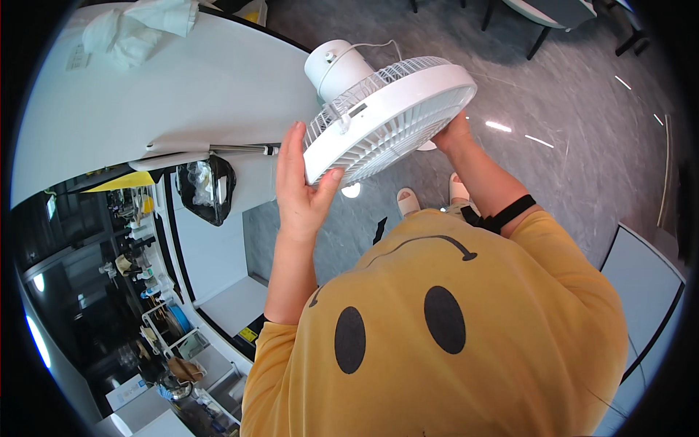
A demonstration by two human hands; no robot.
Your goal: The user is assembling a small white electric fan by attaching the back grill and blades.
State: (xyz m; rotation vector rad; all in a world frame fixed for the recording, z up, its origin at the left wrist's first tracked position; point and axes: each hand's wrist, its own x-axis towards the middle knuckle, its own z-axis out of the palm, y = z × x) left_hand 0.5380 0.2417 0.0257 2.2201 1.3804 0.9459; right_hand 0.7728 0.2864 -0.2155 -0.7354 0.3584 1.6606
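Note:
Between my hands is a white electric fan head (389,124), tilted, its slatted front grille facing down toward my body. Its rounded motor housing (338,69) points away from me, and a thin cord curves out beside it. My left hand (300,189) grips the rim at the near left, thumb on the front and fingers along the outer edge. On the right side, my right hand (453,135) holds the lower edge of the fan, with its fingertips partly hidden by the rim. Left of my left hand, a white pole with a metal rod (244,149) lies by the table edge.
A white table (196,87) spans the upper left, with crumpled white cloth (142,33) on it. A black-lined bin (207,191) stands below its edge. Cluttered shelves (171,320) are at lower left, chairs (546,18) at far right, a pale cabinet (641,277) at right.

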